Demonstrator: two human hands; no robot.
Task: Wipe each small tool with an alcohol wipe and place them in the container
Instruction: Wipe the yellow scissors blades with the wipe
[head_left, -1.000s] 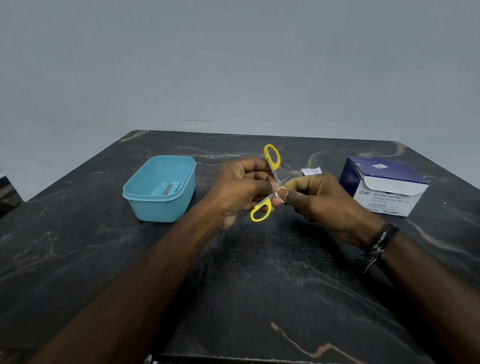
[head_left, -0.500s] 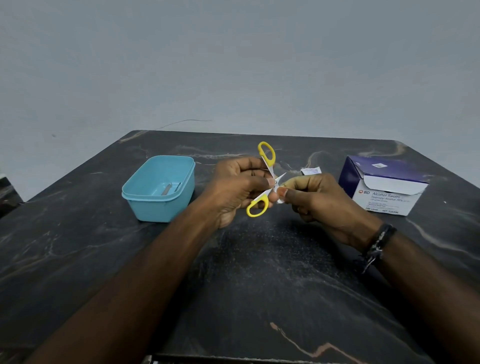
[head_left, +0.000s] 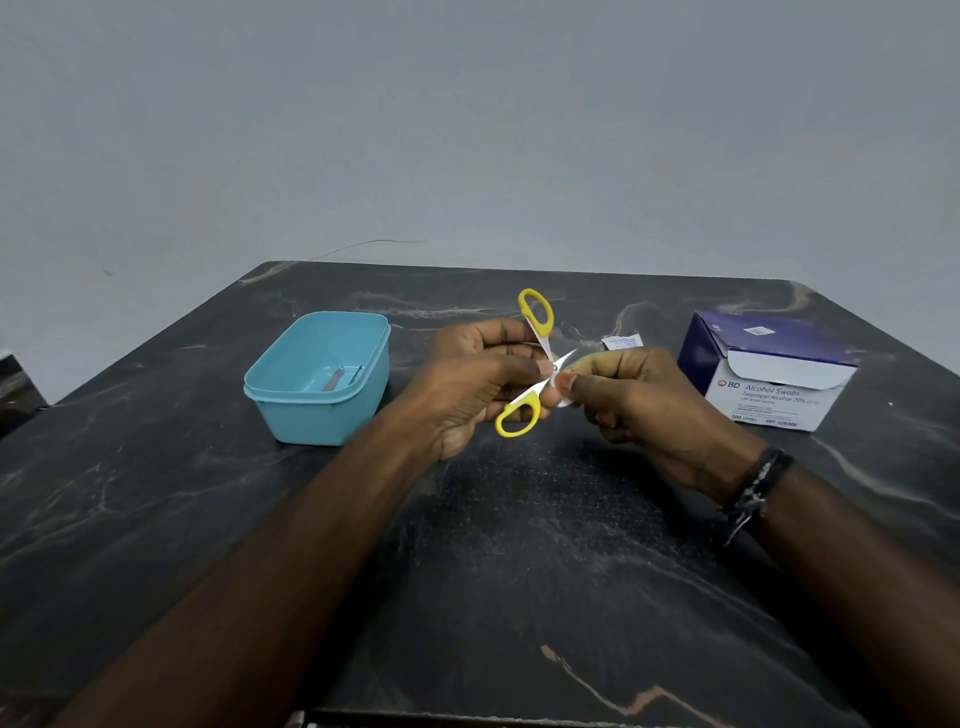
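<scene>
My left hand (head_left: 475, 384) holds small scissors (head_left: 535, 322) with yellow handles, blades spread wide apart, above the middle of the dark table. My right hand (head_left: 631, 397) pinches a white alcohol wipe (head_left: 562, 384) against one blade near the pivot; the wipe is mostly hidden by the fingers. A light blue container (head_left: 317, 379) stands to the left of my hands, and a small metal tool (head_left: 332, 378) lies on its bottom.
A purple and white box of alcohol swabs (head_left: 774, 374) stands open at the right. A torn white wipe wrapper (head_left: 622, 342) lies on the table behind my right hand. The dark marble table (head_left: 519, 545) ends at a grey wall.
The scissors have shifted slightly left and tilted in my left hand while my right hand's fingers slid the wipe along the blade. The container and box stayed put.
</scene>
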